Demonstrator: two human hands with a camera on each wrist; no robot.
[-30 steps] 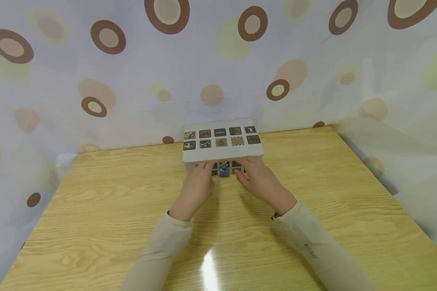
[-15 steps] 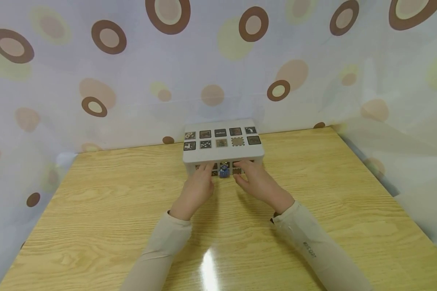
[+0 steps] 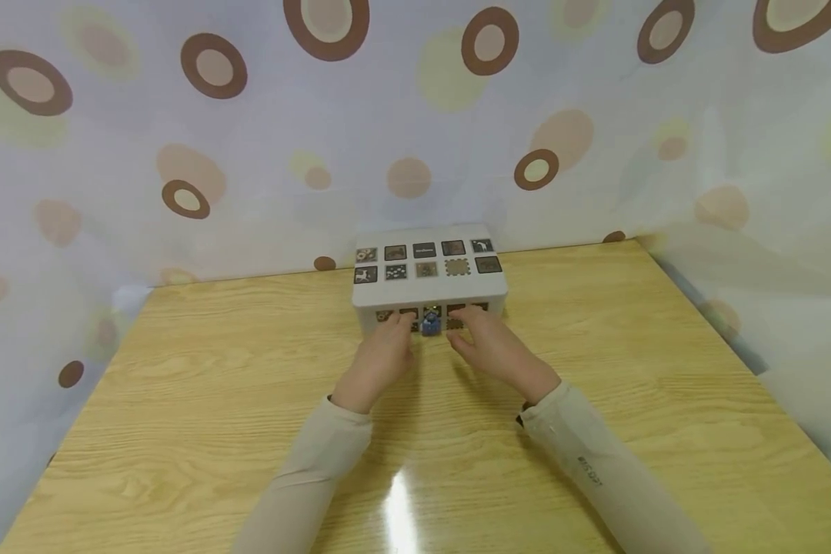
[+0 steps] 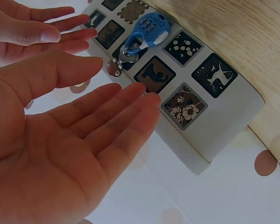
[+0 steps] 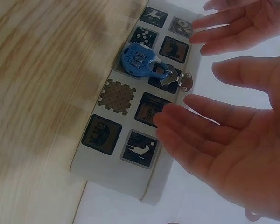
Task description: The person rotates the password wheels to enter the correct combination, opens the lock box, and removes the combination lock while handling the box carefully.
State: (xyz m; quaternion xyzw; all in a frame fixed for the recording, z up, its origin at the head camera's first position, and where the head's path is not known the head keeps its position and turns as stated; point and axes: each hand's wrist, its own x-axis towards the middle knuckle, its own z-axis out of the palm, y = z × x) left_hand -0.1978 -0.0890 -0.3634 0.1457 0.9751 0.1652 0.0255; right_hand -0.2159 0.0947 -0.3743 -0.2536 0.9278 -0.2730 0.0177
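Note:
A white box [image 3: 429,291] printed with dark picture squares stands against the back wall. On its front hangs a blue combination padlock [image 3: 431,322], its shackle through a metal hasp [image 5: 170,80]. Number dials show on the padlock's body in both wrist views. My left hand [image 3: 379,355] is at the box front, left of the padlock, fingers extended and palm bare in the left wrist view. Across from it, my right hand [image 3: 493,346] has its fingers relaxed and holds nothing. Whether the fingertips touch the box is hard to tell.
The box rests near the back edge of a wood-grain table [image 3: 215,400]. Behind and beside it hangs a white sheet [image 3: 263,154] with brown and green circles. Light-coloured sleeves [image 3: 305,462] cover both forearms.
Both hands have drawn down slightly from the lid's front edge, uncovering more of the printed front. The box and padlock stay put, while the head view shifts a little.

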